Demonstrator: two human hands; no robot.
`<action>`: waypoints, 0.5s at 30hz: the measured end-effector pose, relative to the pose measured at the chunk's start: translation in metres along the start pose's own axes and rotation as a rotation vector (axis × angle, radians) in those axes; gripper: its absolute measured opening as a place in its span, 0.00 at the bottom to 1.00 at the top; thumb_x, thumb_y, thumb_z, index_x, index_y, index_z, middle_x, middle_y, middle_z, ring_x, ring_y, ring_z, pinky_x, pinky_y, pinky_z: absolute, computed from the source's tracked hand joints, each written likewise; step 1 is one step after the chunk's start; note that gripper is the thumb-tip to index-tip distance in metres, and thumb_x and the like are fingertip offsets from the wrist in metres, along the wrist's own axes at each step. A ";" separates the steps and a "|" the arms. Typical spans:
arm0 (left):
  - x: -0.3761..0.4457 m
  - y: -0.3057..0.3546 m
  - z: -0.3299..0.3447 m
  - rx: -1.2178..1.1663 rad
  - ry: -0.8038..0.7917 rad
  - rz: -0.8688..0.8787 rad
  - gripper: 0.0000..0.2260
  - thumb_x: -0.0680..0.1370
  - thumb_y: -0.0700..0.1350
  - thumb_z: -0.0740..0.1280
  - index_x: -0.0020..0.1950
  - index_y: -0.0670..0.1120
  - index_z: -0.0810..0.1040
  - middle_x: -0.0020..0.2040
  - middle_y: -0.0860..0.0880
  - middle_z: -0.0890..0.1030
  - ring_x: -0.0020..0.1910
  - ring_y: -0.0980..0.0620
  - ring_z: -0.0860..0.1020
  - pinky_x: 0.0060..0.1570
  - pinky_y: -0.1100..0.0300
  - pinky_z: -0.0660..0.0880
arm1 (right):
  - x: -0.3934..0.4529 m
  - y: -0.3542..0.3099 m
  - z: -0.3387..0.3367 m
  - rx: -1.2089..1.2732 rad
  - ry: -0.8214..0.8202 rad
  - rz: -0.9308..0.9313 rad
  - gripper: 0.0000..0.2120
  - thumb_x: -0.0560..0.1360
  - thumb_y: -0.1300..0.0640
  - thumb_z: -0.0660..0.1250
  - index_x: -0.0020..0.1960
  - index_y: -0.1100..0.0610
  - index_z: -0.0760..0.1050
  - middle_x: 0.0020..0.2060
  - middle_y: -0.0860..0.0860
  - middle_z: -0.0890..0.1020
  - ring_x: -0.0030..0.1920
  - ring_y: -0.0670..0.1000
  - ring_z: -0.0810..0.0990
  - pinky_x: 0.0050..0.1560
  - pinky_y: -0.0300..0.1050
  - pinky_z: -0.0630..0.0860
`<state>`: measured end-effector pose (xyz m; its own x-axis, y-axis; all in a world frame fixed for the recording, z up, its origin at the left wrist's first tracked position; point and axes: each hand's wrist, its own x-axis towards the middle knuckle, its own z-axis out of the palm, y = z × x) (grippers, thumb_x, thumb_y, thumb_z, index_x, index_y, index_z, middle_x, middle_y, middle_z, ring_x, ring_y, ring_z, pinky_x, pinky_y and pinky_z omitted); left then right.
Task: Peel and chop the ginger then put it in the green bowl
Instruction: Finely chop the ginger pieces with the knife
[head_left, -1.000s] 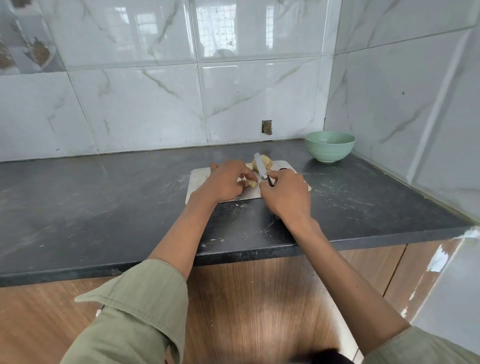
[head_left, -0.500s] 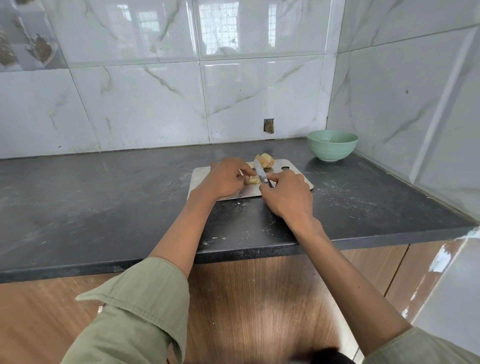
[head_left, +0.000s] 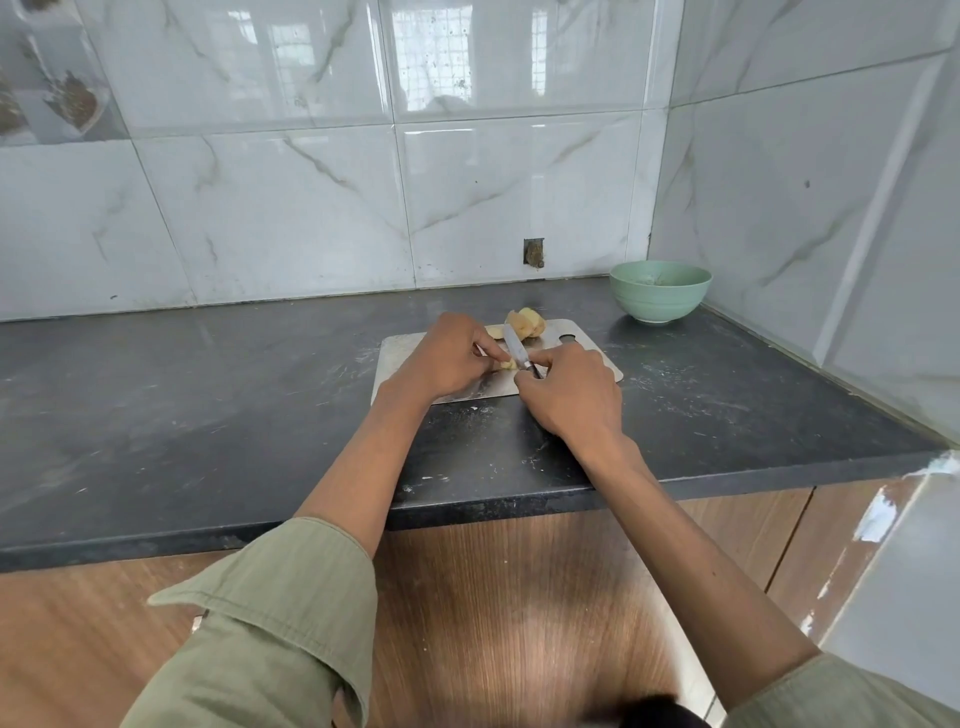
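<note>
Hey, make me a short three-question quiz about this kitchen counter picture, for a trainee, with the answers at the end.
1. True or false: the green bowl stands on the cutting board.
2. Which hand grips the knife? A) left hand B) right hand C) neither
3. Fill in: the bigger ginger pieces lie at the ____ edge of the board, beyond the blade.

Key
1. False. The bowl stands on the dark counter in the corner, apart from the board.
2. B. The right hand grips the knife handle; the left hand pinches a small ginger piece at the blade.
3. Far.
</note>
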<state>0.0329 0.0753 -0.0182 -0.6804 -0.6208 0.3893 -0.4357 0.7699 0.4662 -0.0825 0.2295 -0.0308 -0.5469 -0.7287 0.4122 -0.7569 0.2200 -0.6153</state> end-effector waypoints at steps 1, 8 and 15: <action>-0.001 0.002 0.000 -0.011 0.009 -0.006 0.08 0.74 0.35 0.75 0.49 0.47 0.90 0.43 0.51 0.88 0.38 0.58 0.82 0.44 0.56 0.81 | 0.000 0.000 0.000 -0.003 0.000 -0.001 0.14 0.75 0.48 0.66 0.58 0.46 0.85 0.52 0.54 0.83 0.53 0.59 0.79 0.43 0.47 0.69; -0.005 0.015 0.001 -0.066 0.082 -0.088 0.04 0.71 0.39 0.79 0.44 0.46 0.90 0.36 0.52 0.86 0.34 0.56 0.83 0.41 0.60 0.80 | 0.000 0.000 0.001 -0.023 0.000 -0.003 0.16 0.75 0.47 0.65 0.60 0.44 0.84 0.52 0.54 0.83 0.54 0.59 0.79 0.44 0.47 0.69; -0.007 0.014 -0.005 -0.051 0.064 -0.047 0.03 0.71 0.42 0.80 0.41 0.48 0.89 0.33 0.55 0.85 0.34 0.58 0.83 0.41 0.63 0.79 | 0.000 0.001 0.000 -0.055 0.038 0.023 0.15 0.76 0.45 0.67 0.60 0.47 0.84 0.58 0.52 0.82 0.58 0.59 0.79 0.46 0.47 0.68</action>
<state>0.0341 0.0893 -0.0108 -0.6203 -0.6657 0.4148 -0.4349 0.7320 0.5245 -0.0832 0.2294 -0.0310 -0.5766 -0.6979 0.4248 -0.7621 0.2719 -0.5876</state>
